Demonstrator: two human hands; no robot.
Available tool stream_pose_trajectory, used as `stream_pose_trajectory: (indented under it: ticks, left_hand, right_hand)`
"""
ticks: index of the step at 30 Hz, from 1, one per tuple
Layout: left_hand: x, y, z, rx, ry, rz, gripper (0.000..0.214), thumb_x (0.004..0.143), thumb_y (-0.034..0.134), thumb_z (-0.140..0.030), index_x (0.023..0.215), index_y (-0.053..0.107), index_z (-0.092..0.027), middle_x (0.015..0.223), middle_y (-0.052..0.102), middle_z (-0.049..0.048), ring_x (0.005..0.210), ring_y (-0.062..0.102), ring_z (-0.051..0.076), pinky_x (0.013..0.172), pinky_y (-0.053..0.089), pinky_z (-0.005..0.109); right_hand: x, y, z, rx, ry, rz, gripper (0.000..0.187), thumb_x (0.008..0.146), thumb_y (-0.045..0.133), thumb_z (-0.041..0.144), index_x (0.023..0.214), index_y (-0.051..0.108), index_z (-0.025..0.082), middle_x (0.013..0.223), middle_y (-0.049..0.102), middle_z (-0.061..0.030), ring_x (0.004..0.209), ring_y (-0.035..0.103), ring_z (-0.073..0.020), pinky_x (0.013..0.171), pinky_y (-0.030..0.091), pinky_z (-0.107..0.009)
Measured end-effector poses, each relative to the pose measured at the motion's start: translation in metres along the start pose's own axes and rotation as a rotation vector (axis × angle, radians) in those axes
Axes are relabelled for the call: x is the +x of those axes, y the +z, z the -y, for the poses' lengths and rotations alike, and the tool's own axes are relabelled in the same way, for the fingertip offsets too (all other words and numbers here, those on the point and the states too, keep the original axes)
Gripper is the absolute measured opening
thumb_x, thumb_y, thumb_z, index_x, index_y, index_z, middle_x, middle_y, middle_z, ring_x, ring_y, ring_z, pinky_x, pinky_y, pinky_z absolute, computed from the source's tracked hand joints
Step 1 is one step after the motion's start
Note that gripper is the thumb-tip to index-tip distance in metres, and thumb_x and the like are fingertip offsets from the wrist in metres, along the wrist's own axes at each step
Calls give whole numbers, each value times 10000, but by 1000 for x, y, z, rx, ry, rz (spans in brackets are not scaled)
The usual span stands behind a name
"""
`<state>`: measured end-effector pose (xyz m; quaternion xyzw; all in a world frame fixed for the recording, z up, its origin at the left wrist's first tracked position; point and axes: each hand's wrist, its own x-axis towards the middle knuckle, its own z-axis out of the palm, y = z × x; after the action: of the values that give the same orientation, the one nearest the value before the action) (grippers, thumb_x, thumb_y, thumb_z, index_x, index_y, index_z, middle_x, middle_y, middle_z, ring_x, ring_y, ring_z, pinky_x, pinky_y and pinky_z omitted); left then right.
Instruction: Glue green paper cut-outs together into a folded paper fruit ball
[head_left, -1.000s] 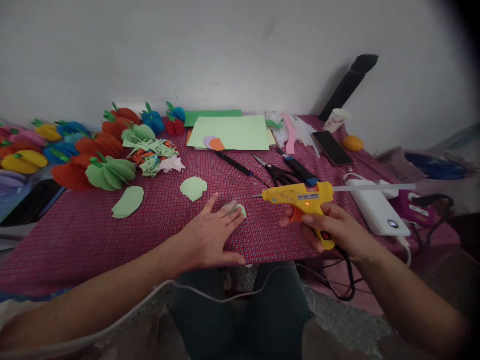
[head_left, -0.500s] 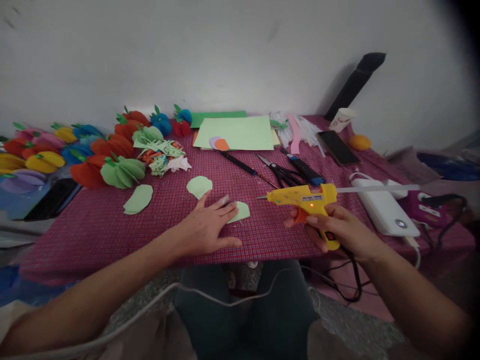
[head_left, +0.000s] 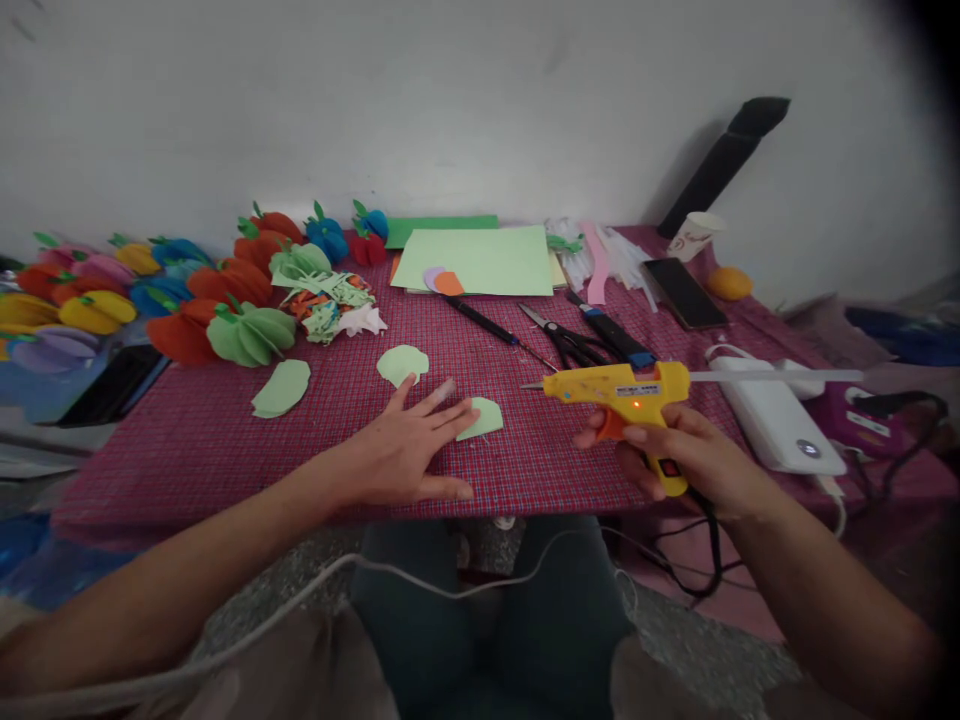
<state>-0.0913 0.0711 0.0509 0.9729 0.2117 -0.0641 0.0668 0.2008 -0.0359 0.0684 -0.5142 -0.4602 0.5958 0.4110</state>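
Note:
My left hand (head_left: 409, 445) lies flat with its fingers spread on the checked cloth. Its fingertips reach the edge of a pale green paper piece (head_left: 484, 418) on the right and come close to a rounded green paper cutout (head_left: 403, 366) above. Another green paper cutout (head_left: 282, 388) lies further left. Wrapped around the handle of a yellow hot glue gun (head_left: 600, 385) is my right hand (head_left: 675, 455), with fingers by the orange trigger. The gun's nozzle points left above the cloth, its small light glows, and a clear glue stick (head_left: 780, 376) sticks out behind.
Several paper pumpkins (head_left: 251, 333) crowd the left, beside paper scraps (head_left: 330, 305). Green paper sheets (head_left: 480, 262) lie at the back. Scissors (head_left: 566, 340), a black-handled tool (head_left: 480, 320), a phone (head_left: 684, 292), a paper cup (head_left: 696, 236) and a white power bank (head_left: 780, 420) lie rightward.
The view has shifted slightly. My left hand has drawn back a little from the right green paper piece, staying flat. My right hand keeps holding the glue gun, now slightly further right.

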Motion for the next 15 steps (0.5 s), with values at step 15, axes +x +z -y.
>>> stream_pose_trajectory:
  ticks: [15]
  left_hand:
    - [-9, -3, 1, 30, 67, -41, 778, 771, 325, -691, 1371, 305, -195, 1401, 381, 91, 1353, 156, 291, 1047, -108, 522]
  right_hand:
    - [-3, 6, 0, -16, 40, 26, 173, 823, 555, 295, 944, 587, 176, 983, 675, -80, 364, 472, -26, 348, 361, -163]
